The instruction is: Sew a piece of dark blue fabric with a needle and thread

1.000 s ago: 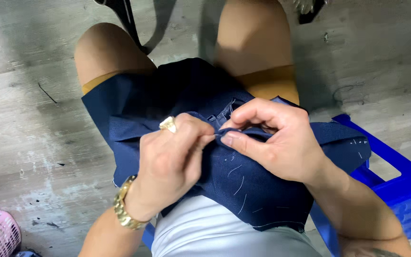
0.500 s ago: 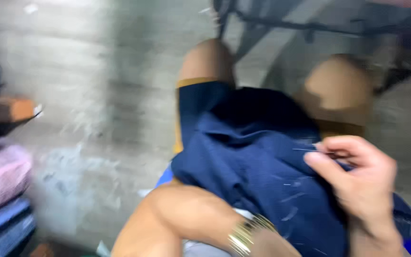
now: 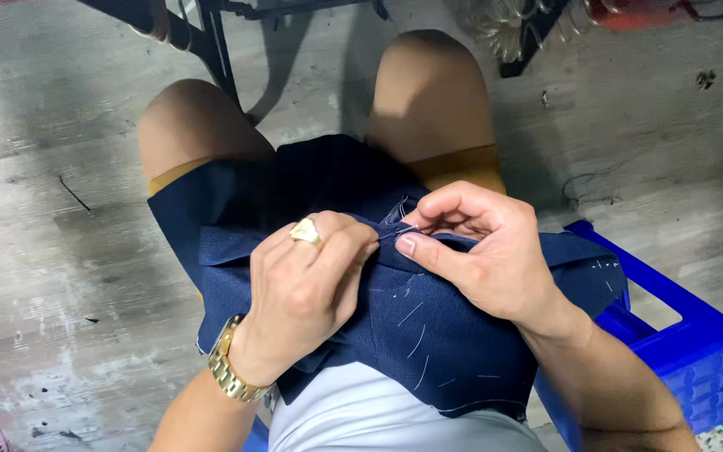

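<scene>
Grey floor; navy garment across lap; left hand, right hand pinching seam.

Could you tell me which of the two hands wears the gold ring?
The left hand, which also has a gold watch at its wrist; the right hand is bare.

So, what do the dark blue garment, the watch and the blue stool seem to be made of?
The dark blue garment looks like matte woven cloth: it folds softly and carries loose white threads. The watch seems gold-coloured metal, since its linked band shines. The blue stool is probably moulded plastic, with a smooth glossy surface and a cut-out opening.
</scene>
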